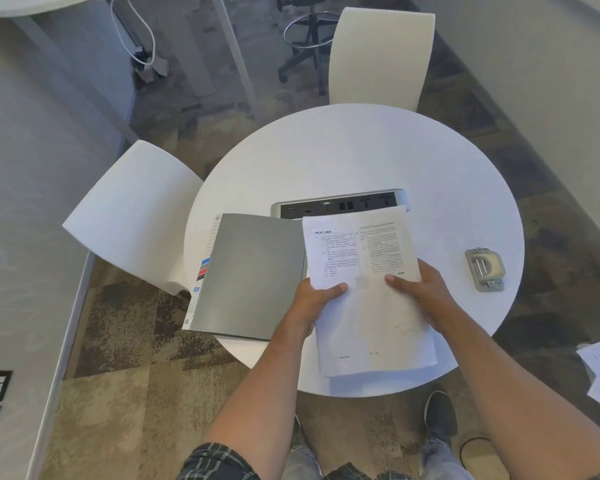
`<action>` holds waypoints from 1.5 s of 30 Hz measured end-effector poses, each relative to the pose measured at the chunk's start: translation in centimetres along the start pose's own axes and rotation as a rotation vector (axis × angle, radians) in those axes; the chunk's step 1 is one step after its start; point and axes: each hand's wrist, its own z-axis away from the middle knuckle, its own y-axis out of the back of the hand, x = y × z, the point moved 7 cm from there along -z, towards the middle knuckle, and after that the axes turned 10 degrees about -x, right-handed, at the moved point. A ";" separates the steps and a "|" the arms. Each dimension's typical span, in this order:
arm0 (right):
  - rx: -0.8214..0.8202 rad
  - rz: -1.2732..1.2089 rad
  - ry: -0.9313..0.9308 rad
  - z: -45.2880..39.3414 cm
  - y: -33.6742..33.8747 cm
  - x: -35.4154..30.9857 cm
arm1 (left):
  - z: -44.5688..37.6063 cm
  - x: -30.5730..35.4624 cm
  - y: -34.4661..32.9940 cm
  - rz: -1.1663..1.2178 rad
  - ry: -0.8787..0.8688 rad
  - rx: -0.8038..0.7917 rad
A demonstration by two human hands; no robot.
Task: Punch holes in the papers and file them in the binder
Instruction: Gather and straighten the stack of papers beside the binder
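Papers (357, 258) are pinched by the fingers (340, 288) of both hands above the bench's near edge and should be squared before the punch (485, 269), near the right edge, is used.

Round white tabletop (361, 157). Grey binder (250, 275) lies closed at left, overhanging edge. Socket box (340, 204) sits mid-tabletop, just behind binder. Hole punch (485, 270) lies near right edge, well apart from binder.

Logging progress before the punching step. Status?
Both hands, left and right, hold the papers over the table. Hole punch untouched at right. Binder closed at left. Nothing blocking.
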 end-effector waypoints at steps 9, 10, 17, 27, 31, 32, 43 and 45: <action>0.027 -0.042 0.247 0.8 0.7 -4.9 | 1.5 5.2 -0.1 -0.047 -0.233 -0.004; 0.016 -0.037 0.266 0.8 0.7 -5.2 | 1.4 5.5 0.1 -0.055 -0.254 -0.001; 0.064 0.012 0.117 0.7 1.4 -1.1 | 1.4 1.5 1.0 -0.236 -0.104 0.084; 0.085 -0.043 0.012 0.4 1.5 -0.6 | 0.7 5.7 0.3 -0.111 -0.232 0.086; 0.081 -0.071 -0.010 0.8 1.5 0.2 | -0.2 6.3 1.1 -0.092 -0.245 0.128; 0.075 -0.068 -0.023 0.8 1.5 0.3 | -0.4 6.0 1.5 -0.099 -0.239 0.151; 0.025 0.014 -0.205 0.2 1.0 4.7 | -0.7 -3.4 5.1 -0.050 0.069 0.335; 0.085 0.073 -0.261 -0.2 1.5 5.8 | -0.5 -4.5 5.7 -0.060 0.094 0.377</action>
